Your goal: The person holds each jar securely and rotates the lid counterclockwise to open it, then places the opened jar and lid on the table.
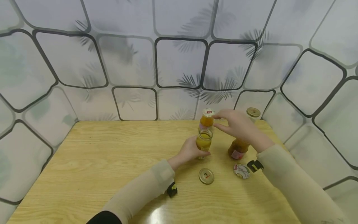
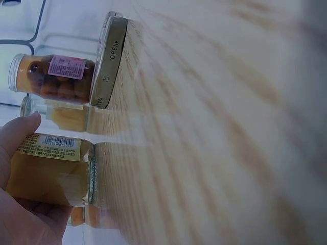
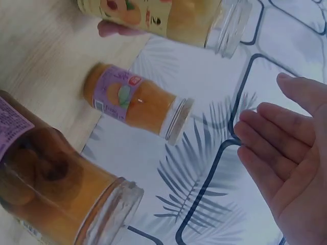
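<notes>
The left hand [image 1: 191,149] grips a glass jar of yellow fruit [image 1: 203,143], uncapped, its long axis upright and its mouth facing up; the right hand [image 1: 237,124] holds nothing, thumb and fingers apart in the air, higher than that mouth and to its right; nearest the person on the worktop [image 1: 98,161], a gold lid [image 1: 206,176] lies flat in front of the held jar, with a printed lid [image 1: 241,171] to its right; farther back, below the right hand, stands a dark-fruit jar [image 1: 237,151], its neck bare in the right wrist view; just behind the held jar, an orange jar [image 1: 206,120] stands upright with its lid on, its top nearer the right hand, though the right wrist view shows a gap between them; at the far right, a gold-topped jar [image 1: 253,113] is partly hidden behind that hand.
</notes>
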Demonstrator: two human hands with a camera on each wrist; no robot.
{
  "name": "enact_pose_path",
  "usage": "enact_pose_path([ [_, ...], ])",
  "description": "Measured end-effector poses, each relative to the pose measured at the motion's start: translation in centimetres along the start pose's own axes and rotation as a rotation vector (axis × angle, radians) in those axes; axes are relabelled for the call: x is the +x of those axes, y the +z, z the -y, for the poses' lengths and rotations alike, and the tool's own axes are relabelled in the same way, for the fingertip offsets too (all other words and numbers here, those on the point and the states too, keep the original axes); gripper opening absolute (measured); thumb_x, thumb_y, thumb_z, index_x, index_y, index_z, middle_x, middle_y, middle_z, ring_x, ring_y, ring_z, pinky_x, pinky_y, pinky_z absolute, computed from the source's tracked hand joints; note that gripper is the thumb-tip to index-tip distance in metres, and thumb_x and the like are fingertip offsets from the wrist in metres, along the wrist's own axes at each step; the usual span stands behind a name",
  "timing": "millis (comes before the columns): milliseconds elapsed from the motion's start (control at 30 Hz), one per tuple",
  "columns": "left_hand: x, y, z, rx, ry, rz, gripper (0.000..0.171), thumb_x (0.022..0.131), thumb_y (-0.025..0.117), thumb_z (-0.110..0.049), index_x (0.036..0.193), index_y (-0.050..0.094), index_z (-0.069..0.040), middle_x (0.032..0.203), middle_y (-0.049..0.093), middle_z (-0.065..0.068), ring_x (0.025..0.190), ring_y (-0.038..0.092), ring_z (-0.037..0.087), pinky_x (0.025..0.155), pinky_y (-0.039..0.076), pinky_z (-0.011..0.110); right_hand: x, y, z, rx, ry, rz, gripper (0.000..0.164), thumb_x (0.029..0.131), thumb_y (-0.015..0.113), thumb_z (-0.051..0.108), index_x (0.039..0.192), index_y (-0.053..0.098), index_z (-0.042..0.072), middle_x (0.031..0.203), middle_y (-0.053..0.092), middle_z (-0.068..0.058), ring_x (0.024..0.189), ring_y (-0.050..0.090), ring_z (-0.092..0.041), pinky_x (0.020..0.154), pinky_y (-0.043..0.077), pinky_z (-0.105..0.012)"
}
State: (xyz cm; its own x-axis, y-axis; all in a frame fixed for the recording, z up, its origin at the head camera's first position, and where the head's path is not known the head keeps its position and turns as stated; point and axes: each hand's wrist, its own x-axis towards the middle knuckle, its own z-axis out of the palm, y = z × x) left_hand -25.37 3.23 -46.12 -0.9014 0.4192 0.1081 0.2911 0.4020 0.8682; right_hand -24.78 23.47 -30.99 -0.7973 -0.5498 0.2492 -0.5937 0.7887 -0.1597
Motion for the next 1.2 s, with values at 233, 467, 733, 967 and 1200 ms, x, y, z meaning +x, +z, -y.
enact_pose_path([
  [233, 0.0, 0.1, 0.1, -0.006, -0.005, 0.0, 0.054, 0.081, 0.095, -0.018, 0.126, 0.067, -0.005, 0.117, 0.077, 0.009, 0.102, 0.07, 0.018, 0.096, 0.058, 0.035, 1.5, 0.1, -1.2, -0.035, 0.13, 0.03, 0.048, 0.103, 0.072, 0.027, 0.14, 0.065, -0.002, 0.137, 0.07, -0.023, 0.125, 0.067, -0.042, 0.107, 0.054, -0.059],
  [467, 0.0, 0.0, -0.1, 0.005, -0.005, -0.01, 0.054, 0.081, 0.095, -0.018, 0.125, 0.068, -0.004, 0.116, 0.077, 0.01, 0.101, 0.071, 0.018, 0.095, 0.058, 0.034, 2.7, 1.2, -2.2, -0.04, 0.277, 0.031, 0.062, 0.101, 0.074, 0.032, 0.149, 0.056, -0.002, 0.147, 0.062, -0.027, 0.129, 0.063, -0.045, 0.107, 0.053, -0.061],
  [733, -0.2, 0.2, -0.1, 0.0, -0.022, -0.013, 0.052, 0.081, 0.095, -0.017, 0.124, 0.068, -0.004, 0.114, 0.077, 0.01, 0.099, 0.071, 0.017, 0.092, 0.059, 0.031, 3.6, 3.8, -2.5, 0.144, 0.486, 0.063, 0.078, 0.101, 0.071, 0.039, 0.156, 0.043, -0.008, 0.158, 0.048, -0.031, 0.145, 0.047, -0.051, 0.12, 0.04, -0.065],
  [967, -0.3, 0.3, 0.0, -0.013, -0.016, -0.009, 0.052, 0.081, 0.094, -0.017, 0.124, 0.068, -0.004, 0.114, 0.077, 0.01, 0.098, 0.07, 0.016, 0.093, 0.058, 0.032, 3.6, 6.1, -2.5, 0.277, 0.612, 0.032, 0.087, 0.1, 0.071, 0.04, 0.159, 0.033, -0.012, 0.162, 0.041, -0.035, 0.149, 0.041, -0.053, 0.124, 0.036, -0.064],
  [1200, -0.3, 0.3, -0.2, 0.002, -0.012, -0.025, 0.05, 0.079, 0.095, -0.017, 0.12, 0.069, -0.003, 0.109, 0.077, 0.009, 0.092, 0.067, 0.013, 0.088, 0.058, 0.03, 3.9, 8.1, -2.9, 0.43, 0.689, 0.021, 0.081, 0.101, 0.07, 0.042, 0.157, 0.039, -0.008, 0.159, 0.045, -0.034, 0.146, 0.046, -0.051, 0.12, 0.042, -0.063],
])
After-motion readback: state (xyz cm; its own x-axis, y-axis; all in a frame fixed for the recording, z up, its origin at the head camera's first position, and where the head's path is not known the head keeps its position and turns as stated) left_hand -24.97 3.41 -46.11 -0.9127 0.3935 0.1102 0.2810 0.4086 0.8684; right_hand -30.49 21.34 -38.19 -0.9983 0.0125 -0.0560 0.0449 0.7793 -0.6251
